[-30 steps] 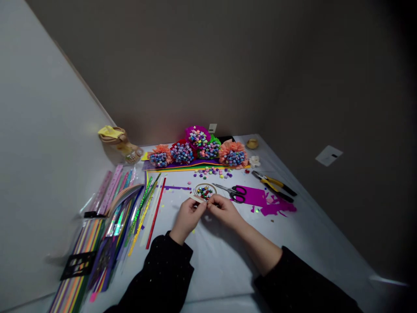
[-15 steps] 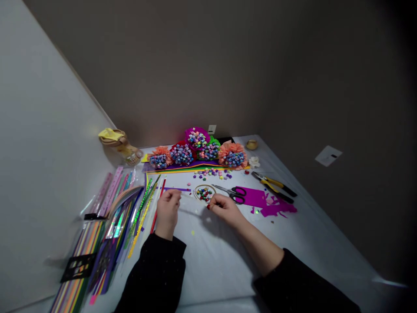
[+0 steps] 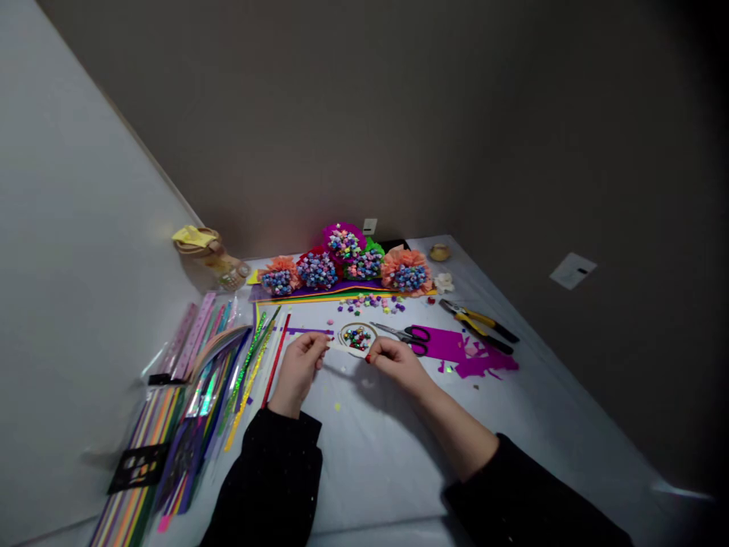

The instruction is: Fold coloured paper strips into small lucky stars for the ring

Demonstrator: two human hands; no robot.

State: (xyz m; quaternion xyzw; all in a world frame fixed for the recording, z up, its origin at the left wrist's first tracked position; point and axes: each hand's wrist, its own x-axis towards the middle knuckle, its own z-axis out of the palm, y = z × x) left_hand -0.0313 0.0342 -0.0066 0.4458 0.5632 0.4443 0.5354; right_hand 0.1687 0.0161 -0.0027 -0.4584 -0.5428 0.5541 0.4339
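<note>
Bead dish behind strip, scissors beside

We hold a pale paper strip stretched just above the desk, our left grip and right grip each pinching one end. Just behind the strip sits a small round dish of shiny beads, with scissors beside it, purple paper and pliers further right. Coloured strips fan out on our left, and paper flowers line the far edge.
</note>
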